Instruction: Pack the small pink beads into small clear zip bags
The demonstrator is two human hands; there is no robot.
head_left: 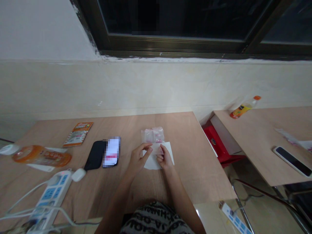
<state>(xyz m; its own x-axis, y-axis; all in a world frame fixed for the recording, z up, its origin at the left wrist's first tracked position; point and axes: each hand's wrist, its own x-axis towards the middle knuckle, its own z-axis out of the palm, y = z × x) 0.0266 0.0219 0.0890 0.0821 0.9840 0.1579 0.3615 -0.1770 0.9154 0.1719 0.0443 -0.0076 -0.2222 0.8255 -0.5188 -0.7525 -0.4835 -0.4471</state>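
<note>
In my head view, I see the left hand point(136, 158) and the right hand point(167, 158) with fingers pinched together, both holding a small see-through sheet point(157, 149) between them. This sheet is above the white paper point(152, 163), near the plastic bags point(153, 133) on the desk point(197, 169).
</note>
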